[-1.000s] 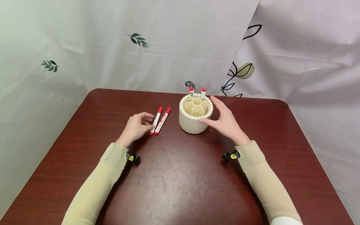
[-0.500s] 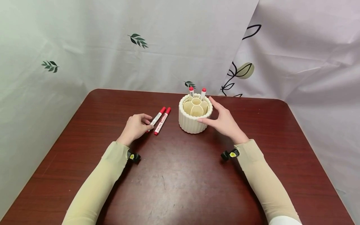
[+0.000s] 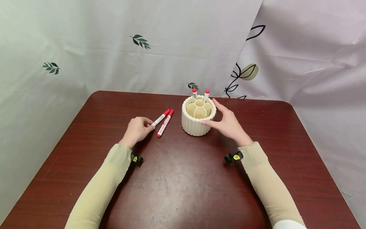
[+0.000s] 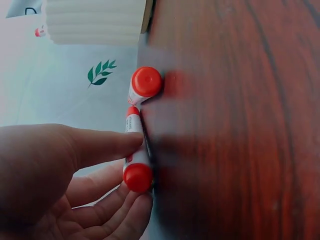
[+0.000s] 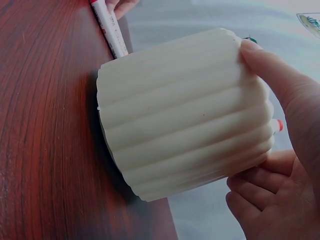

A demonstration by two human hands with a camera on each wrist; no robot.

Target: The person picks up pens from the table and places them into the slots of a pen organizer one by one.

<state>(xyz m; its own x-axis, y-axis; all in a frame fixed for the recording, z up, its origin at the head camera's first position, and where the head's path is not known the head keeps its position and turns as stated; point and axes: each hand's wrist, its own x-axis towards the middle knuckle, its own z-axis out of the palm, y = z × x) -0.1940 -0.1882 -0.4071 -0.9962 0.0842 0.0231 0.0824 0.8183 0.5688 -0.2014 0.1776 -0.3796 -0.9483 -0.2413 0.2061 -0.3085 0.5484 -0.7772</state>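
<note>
My left hand (image 3: 138, 128) pinches a white marker with red ends (image 3: 160, 119) between thumb and fingers. In the left wrist view the thumb lies along that marker's barrel, just behind its red end (image 4: 137, 178). A second red-and-white marker (image 3: 165, 124) lies on the table right beside it, their far ends close together. My right hand (image 3: 227, 122) holds a cream ribbed pen holder (image 3: 196, 128) by its right side, thumb at the front rim and fingers behind. Two red-capped markers, one left (image 3: 194, 93) and one right (image 3: 206, 95), stand in the holder's rear compartments.
The dark red-brown wooden table (image 3: 183, 178) carries all of these. A pale curtain (image 3: 108, 63) printed with leaves hangs just behind its back edge. Small black cameras sit on both wrists, such as the left one (image 3: 138, 160).
My left hand has taken hold of the left marker and turned it, drawing its near end leftward, away from the other marker. The right hand and pen holder have barely moved.
</note>
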